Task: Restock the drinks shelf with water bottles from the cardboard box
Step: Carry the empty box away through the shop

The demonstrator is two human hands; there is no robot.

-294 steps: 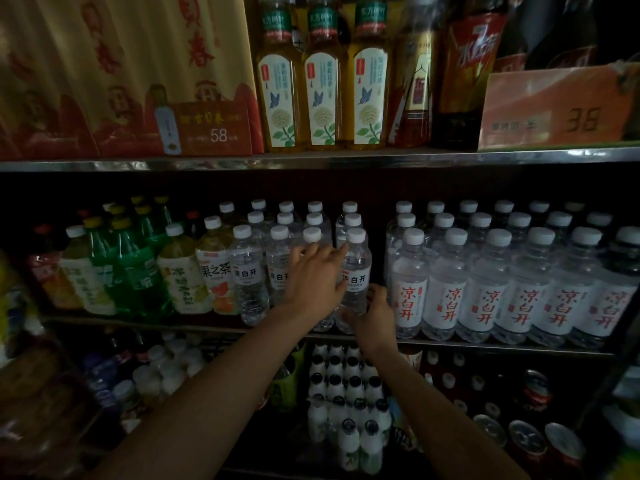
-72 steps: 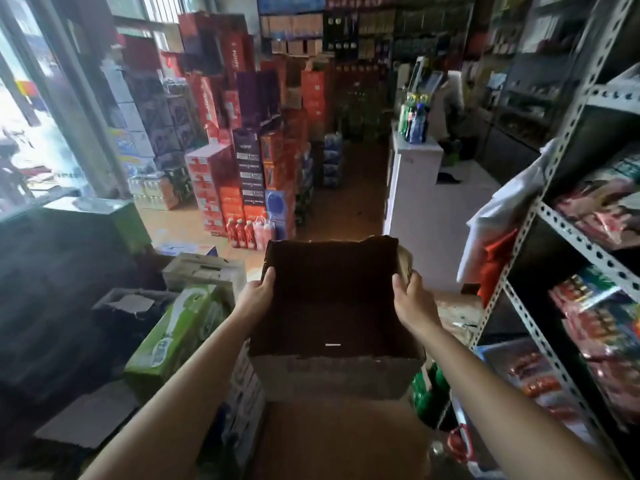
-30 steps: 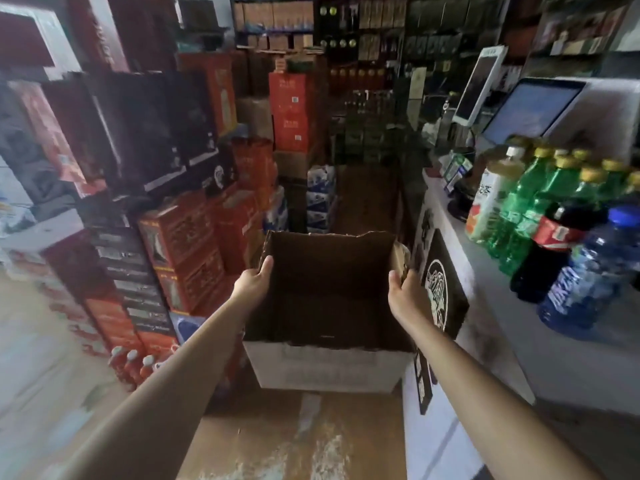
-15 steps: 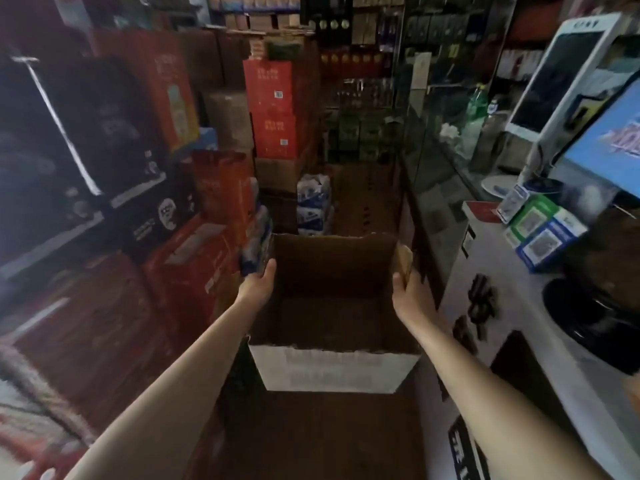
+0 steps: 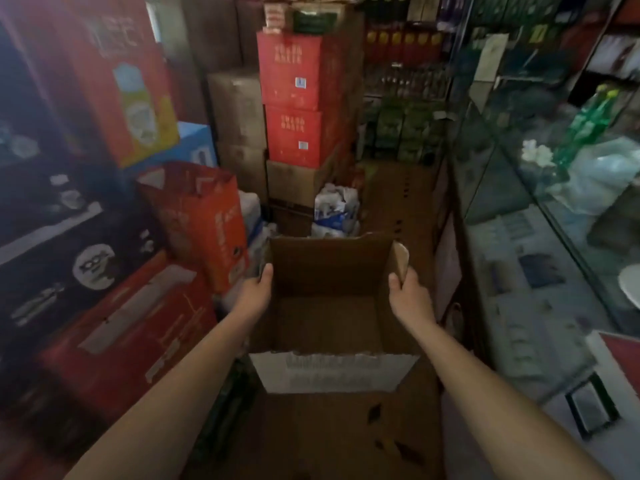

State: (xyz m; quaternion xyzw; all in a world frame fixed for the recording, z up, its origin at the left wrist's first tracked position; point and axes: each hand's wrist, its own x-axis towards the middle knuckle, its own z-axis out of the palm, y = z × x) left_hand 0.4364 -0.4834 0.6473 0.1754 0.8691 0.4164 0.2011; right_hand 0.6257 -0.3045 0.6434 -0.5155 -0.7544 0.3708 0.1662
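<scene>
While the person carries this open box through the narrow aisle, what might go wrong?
The cardboard box is gripped only at its top edges by the left hand and right hand; the torn rim might give way. The orange carton and glass counter stand close, so the box may bump them.

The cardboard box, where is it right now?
In the head view the cardboard box is at centre, carried open and empty, the left hand gripping its left wall and the right hand its right, between red cartons and a glass counter.
</scene>
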